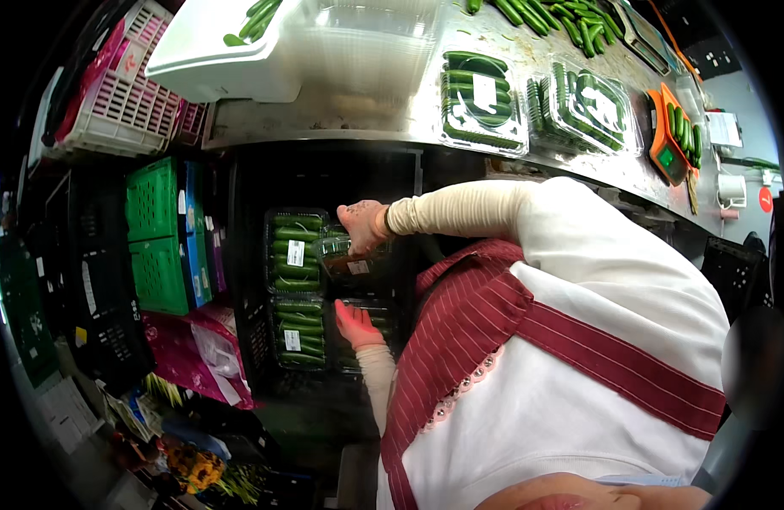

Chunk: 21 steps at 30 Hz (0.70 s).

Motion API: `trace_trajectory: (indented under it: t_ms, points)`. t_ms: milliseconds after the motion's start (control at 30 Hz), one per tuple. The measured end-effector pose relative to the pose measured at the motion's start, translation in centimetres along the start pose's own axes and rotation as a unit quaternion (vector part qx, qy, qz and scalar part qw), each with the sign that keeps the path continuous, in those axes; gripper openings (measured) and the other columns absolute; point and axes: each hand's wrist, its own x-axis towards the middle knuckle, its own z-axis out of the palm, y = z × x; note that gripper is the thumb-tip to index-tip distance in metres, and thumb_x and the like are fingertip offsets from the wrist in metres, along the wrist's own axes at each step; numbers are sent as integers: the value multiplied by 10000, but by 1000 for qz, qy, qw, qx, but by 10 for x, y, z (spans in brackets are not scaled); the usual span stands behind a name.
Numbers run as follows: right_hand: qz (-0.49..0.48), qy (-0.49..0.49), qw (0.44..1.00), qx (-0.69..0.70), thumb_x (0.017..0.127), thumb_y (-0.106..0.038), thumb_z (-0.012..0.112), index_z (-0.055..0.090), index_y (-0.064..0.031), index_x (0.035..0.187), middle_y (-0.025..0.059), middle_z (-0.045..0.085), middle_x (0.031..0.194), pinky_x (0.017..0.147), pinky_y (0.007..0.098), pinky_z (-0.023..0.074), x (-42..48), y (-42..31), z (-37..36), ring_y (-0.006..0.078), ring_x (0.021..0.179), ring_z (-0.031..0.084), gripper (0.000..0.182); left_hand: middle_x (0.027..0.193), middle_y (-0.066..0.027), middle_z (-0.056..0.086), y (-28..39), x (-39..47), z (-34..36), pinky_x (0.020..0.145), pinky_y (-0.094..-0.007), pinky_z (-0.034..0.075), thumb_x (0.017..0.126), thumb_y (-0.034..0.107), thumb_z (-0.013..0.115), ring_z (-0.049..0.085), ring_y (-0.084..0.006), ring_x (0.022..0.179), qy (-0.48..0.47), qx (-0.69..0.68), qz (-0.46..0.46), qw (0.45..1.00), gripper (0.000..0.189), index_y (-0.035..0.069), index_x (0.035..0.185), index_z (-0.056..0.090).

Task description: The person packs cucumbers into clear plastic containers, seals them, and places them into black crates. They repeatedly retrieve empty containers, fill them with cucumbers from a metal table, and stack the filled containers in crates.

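Below the worktop, a dark plastic crate (254, 338) holds clear clamshell packs of green cucumbers. Two of them, an upper pack (296, 252) and a lower pack (299, 335), lie on its left side with white labels. My right hand (364, 224) grips the edge of a tilted clear clamshell pack (338, 254); its contents are hard to make out. My left hand (357, 325) is palm up with fingers apart, holding nothing. It is over another cucumber pack (382, 315), which it partly hides; contact cannot be told.
On the metal worktop (373, 118) are a white tub (220, 80), stacked clear plastic trays (366, 44), packed cucumbers (475, 102), loose cucumbers (583, 25) and an orange scale (669, 153). Green crates (153, 236) and a magenta bag (188, 350) flank the dark crate.
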Motion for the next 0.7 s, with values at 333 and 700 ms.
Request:
trace_trajectory:
  t_ms: [333, 700]
  points:
    - [-37, 59, 996, 47, 606, -292, 750, 515, 62, 1059, 226, 639, 912, 788, 393, 505, -118, -26, -126, 345, 919, 633, 621, 1357, -85, 447, 43, -49, 87, 1043, -447, 312, 919, 516, 459, 429, -260, 1223, -376, -177, -12, 909, 621, 92, 1369, 401]
    - [-89, -27, 938, 333, 754, -264, 752, 523, 28, 1244, 66, 622, 1019, 854, 278, 483, -208, 144, -311, 134, 936, 583, 615, 1314, -100, 434, 55, -187, 231, 898, -453, 515, 917, 106, 539, 549, -264, 1102, -520, -32, 85, 849, 566, 74, 1411, 266]
